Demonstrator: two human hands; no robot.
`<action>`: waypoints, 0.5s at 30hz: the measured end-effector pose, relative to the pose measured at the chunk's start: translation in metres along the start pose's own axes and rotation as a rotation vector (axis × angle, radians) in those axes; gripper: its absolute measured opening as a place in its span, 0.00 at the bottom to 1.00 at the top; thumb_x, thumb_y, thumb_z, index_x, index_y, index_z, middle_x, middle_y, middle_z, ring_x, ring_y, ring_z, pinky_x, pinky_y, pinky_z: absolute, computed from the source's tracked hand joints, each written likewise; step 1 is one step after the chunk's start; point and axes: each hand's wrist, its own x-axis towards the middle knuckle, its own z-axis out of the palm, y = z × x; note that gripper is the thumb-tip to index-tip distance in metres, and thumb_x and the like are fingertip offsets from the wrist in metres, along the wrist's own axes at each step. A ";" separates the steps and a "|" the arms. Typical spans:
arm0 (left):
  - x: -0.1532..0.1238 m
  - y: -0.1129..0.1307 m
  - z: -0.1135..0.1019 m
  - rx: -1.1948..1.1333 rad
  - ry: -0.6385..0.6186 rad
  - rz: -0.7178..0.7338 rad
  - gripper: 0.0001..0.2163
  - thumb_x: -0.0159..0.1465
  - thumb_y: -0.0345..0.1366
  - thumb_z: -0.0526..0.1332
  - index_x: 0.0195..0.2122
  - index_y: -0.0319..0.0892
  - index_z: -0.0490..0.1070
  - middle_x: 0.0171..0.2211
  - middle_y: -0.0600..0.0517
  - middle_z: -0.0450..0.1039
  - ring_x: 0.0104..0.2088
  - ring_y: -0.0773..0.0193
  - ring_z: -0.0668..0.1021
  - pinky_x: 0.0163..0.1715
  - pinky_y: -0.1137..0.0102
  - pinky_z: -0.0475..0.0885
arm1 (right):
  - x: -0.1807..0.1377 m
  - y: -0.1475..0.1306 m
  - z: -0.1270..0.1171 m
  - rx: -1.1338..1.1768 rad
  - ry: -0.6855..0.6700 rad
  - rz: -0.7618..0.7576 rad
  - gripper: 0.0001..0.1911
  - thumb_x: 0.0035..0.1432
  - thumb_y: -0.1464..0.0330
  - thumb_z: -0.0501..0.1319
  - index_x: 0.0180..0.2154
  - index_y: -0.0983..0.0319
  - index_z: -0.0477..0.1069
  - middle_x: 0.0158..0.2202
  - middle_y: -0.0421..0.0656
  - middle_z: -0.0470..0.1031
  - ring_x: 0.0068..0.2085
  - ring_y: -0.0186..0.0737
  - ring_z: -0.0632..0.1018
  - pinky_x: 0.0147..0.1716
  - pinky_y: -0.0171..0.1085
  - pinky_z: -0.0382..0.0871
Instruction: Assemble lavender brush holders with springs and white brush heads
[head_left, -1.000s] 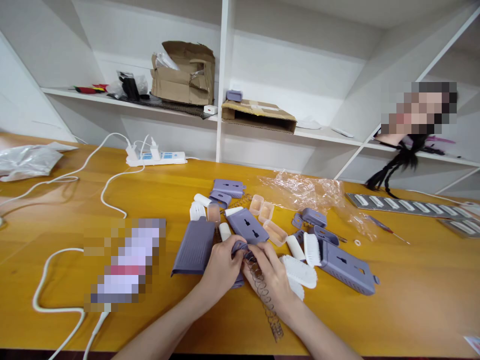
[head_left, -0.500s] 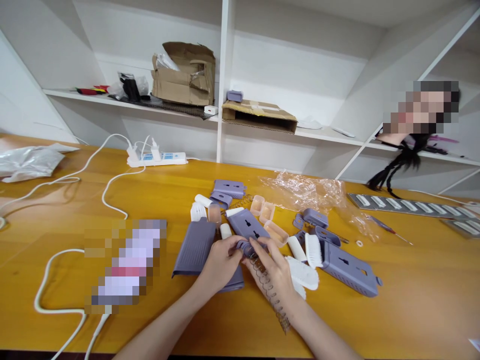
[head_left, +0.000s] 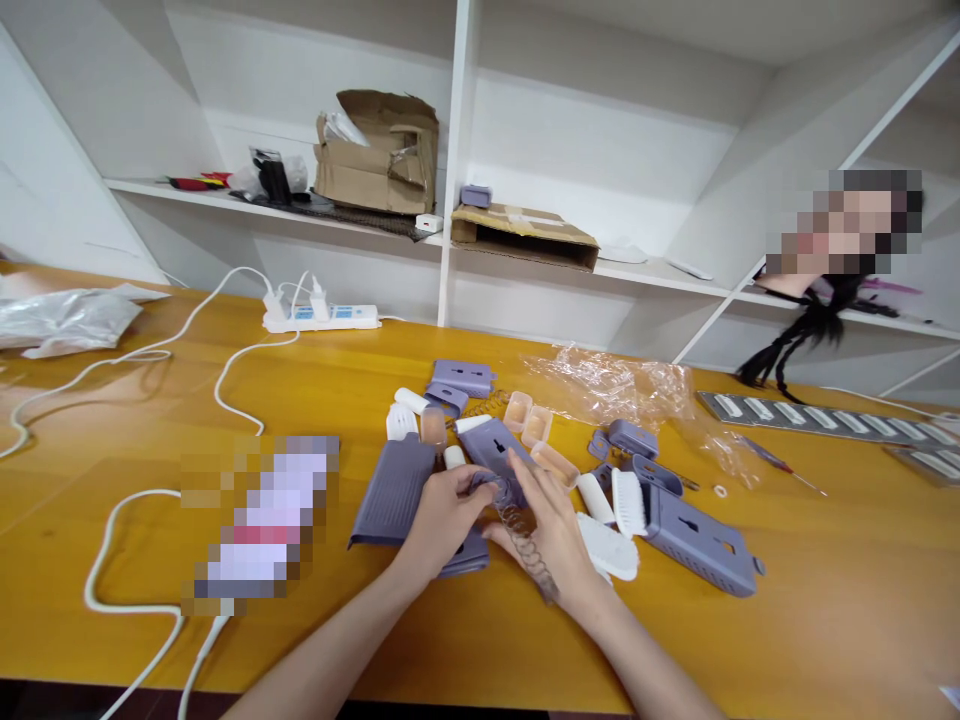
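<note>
My left hand (head_left: 450,510) pinches a small purple plastic part (head_left: 486,482) over the middle of the table. A thin metal coil spring (head_left: 529,548) runs from that part down across the palm side of my right hand (head_left: 553,525). The fingers of my right hand are stretched out beside the part, with the thumb apart below the spring. Under and behind my hands lie a purple slotted housing (head_left: 491,445) and a ribbed purple cover (head_left: 394,490). White brush heads (head_left: 607,545) rest right of my right hand.
Clear orange cups (head_left: 553,463), a purple housing (head_left: 705,540) and a screwdriver (head_left: 780,463) lie around the pile. Crumpled plastic film (head_left: 615,385) is behind. To the left are a cabled phone (head_left: 266,525) and a power strip (head_left: 337,318). Shelves (head_left: 660,268) stand at the back.
The spring's free end has drawn up toward my hands, and its visible length is shorter. My right fingers have straightened and spread away from the purple part. The view has shifted slightly.
</note>
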 end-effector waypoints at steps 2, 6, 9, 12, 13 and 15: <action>0.001 0.001 -0.002 -0.041 0.021 -0.022 0.10 0.52 0.38 0.61 0.33 0.37 0.72 0.30 0.49 0.76 0.33 0.61 0.76 0.34 0.70 0.70 | 0.002 -0.002 -0.005 0.120 -0.030 0.064 0.35 0.50 0.70 0.63 0.59 0.57 0.55 0.51 0.48 0.68 0.51 0.47 0.69 0.47 0.46 0.67; 0.002 0.004 -0.002 -0.138 0.012 -0.096 0.12 0.50 0.39 0.63 0.33 0.37 0.71 0.28 0.50 0.75 0.30 0.65 0.76 0.32 0.71 0.68 | 0.005 0.000 -0.008 0.331 -0.032 0.180 0.22 0.52 0.74 0.59 0.49 0.57 0.68 0.41 0.44 0.72 0.39 0.39 0.74 0.32 0.36 0.70; 0.002 0.006 -0.002 -0.187 -0.025 -0.182 0.11 0.51 0.39 0.62 0.32 0.38 0.72 0.26 0.53 0.74 0.26 0.69 0.74 0.29 0.74 0.66 | 0.005 0.003 -0.005 0.459 -0.017 0.219 0.17 0.52 0.72 0.60 0.46 0.58 0.72 0.37 0.43 0.72 0.36 0.38 0.74 0.31 0.35 0.70; 0.002 0.008 -0.003 -0.233 -0.049 -0.223 0.12 0.51 0.38 0.62 0.35 0.39 0.72 0.27 0.53 0.74 0.26 0.72 0.74 0.29 0.76 0.65 | 0.006 0.004 -0.004 0.493 -0.004 0.210 0.18 0.50 0.71 0.62 0.45 0.58 0.72 0.38 0.43 0.73 0.38 0.39 0.75 0.35 0.38 0.70; 0.002 0.008 -0.004 -0.246 -0.042 -0.235 0.13 0.51 0.38 0.62 0.36 0.39 0.72 0.28 0.53 0.74 0.25 0.72 0.74 0.29 0.76 0.65 | 0.006 0.003 -0.005 0.475 0.002 0.198 0.19 0.49 0.71 0.63 0.45 0.58 0.71 0.38 0.43 0.73 0.39 0.40 0.75 0.38 0.39 0.70; 0.002 0.008 -0.005 -0.267 -0.025 -0.251 0.14 0.50 0.38 0.63 0.37 0.39 0.72 0.28 0.53 0.74 0.24 0.72 0.74 0.29 0.75 0.65 | 0.006 0.001 -0.005 0.414 0.012 0.176 0.20 0.47 0.72 0.64 0.45 0.58 0.71 0.40 0.43 0.74 0.41 0.41 0.74 0.41 0.40 0.69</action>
